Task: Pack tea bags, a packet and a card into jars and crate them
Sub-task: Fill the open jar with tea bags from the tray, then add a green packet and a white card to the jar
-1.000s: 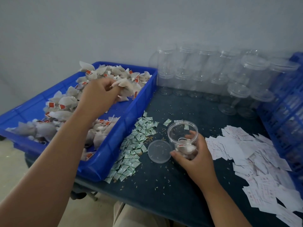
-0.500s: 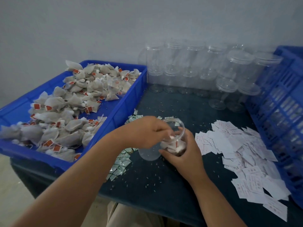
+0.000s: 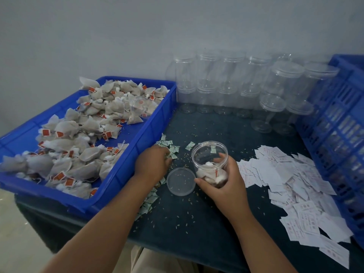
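My right hand [image 3: 224, 184] grips a clear open jar [image 3: 209, 154] standing on the dark table, with a few tea bags [image 3: 211, 174] at its bottom. The jar's lid [image 3: 180, 181] lies flat just to its left. My left hand [image 3: 152, 164] rests palm down on the pile of small green-white packets [image 3: 169, 148] beside the blue tray [image 3: 153, 123]; its fingertips are hidden, so whether it grips a packet is unclear. The tray holds many tea bags [image 3: 78, 134] with red tags. White cards [image 3: 291, 178] lie scattered to the right of the jar.
Several empty clear jars [image 3: 236, 79], some stacked and lidded, line the wall at the back. A blue slatted crate [image 3: 338, 123] stands at the right edge. Loose grains dot the table top [image 3: 197, 217]. A small clear cup [image 3: 139, 107] lies among the tray's tea bags.
My left hand has left the jar's mouth and moved left and down onto the packet pile. The jar and my right hand stay in place.
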